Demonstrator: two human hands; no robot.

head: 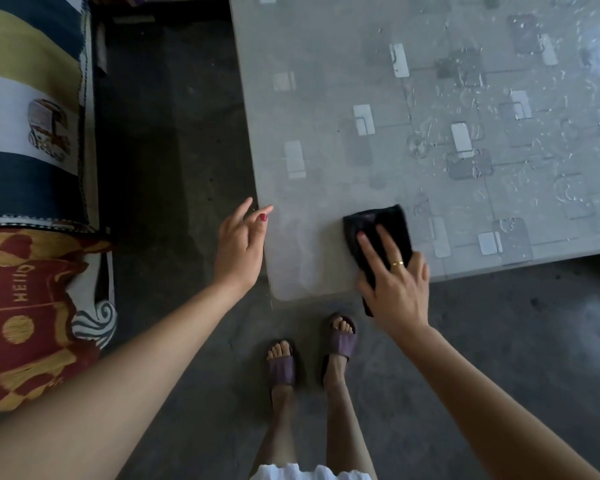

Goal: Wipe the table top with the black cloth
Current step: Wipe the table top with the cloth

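Grey concrete floor (174, 168) fills the lower half of the view, and a pale grey table (326, 98) with a glossy patterned top spreads from the centre toward two o'clock. Its rounded near corner sits just past centre, toward six o'clock from the table's middle.

On that near edge lies the black cloth (368, 226), folded and partly hanging over the rim. The right hand (395, 289) rests flat on it, fingers spread and pressing down, a gold ring on one finger. Most of the cloth shows beyond the fingertips toward twelve o'clock; a small dark end peeks out under the palm at the table's edge.

The left hand (239, 247) hovers at the table's left side, near the corner, at about nine o'clock from the cloth and well apart from it. Its fingers are loosely spread and hold nothing; one red nail shows.

Two feet in purple sandals (340, 341) stand at six o'clock. A striped, patterned fabric (32, 133) covers furniture at nine o'clock.
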